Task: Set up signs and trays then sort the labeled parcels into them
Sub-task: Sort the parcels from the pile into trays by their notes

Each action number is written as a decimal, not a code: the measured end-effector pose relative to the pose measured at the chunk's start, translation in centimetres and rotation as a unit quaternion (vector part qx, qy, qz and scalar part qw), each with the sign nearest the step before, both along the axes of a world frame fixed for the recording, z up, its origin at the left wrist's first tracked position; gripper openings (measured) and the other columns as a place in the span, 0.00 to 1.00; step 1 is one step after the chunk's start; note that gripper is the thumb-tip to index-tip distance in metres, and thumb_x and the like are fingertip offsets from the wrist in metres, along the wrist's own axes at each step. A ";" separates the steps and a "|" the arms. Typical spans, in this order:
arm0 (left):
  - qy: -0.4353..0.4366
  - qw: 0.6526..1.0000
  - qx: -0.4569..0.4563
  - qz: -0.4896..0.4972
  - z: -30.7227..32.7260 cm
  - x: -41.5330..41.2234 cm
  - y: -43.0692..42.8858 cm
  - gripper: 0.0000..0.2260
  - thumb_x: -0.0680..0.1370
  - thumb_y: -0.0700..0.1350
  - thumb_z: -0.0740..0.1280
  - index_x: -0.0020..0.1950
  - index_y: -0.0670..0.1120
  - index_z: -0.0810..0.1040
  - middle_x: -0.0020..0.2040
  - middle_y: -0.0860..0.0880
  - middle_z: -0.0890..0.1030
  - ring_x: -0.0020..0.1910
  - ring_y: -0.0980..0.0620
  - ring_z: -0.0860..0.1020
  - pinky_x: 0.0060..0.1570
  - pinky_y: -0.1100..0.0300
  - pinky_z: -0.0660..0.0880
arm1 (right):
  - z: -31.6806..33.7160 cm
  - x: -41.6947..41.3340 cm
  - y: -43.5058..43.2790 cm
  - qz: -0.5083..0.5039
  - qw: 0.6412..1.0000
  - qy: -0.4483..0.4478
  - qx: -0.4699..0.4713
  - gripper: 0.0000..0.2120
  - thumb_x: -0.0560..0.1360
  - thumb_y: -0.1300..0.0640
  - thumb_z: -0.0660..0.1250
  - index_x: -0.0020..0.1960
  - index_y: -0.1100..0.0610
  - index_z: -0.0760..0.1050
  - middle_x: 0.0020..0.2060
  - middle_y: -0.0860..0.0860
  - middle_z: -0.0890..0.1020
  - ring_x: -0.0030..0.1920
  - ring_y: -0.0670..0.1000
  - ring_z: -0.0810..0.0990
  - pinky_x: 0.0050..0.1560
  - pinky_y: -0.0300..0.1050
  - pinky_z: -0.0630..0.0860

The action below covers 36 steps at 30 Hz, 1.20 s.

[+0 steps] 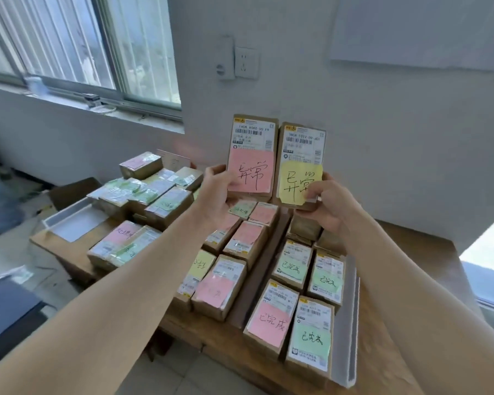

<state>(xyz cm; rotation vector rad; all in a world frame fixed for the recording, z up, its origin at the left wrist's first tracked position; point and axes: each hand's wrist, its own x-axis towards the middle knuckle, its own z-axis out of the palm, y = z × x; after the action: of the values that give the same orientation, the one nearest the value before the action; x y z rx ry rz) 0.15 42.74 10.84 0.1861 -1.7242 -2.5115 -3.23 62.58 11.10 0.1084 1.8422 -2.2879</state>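
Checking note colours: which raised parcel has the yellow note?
The right parcel, gripped by the right hand: its yellow note differs from the pink note on the left parcel in the left hand.
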 end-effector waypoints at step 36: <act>-0.009 0.988 -0.027 0.153 -3.6 4.3 -51.8 0.22 0.75 0.35 0.61 0.67 0.44 0.62 0.56 0.42 0.79 0.54 0.45 0.78 0.52 0.52 0.74 | -1.8 -2.3 -48.7 0.020 1.000 0.008 0.009 0.25 0.74 0.69 0.65 0.67 0.55 0.64 0.52 0.55 0.82 0.51 0.57 0.81 0.58 0.63 0.74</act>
<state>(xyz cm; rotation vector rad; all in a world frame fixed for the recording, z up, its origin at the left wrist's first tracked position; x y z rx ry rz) 4.46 -9.10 7.25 0.4353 -1.6246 -2.2486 -5.52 13.87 9.34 0.0549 1.8551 -2.2532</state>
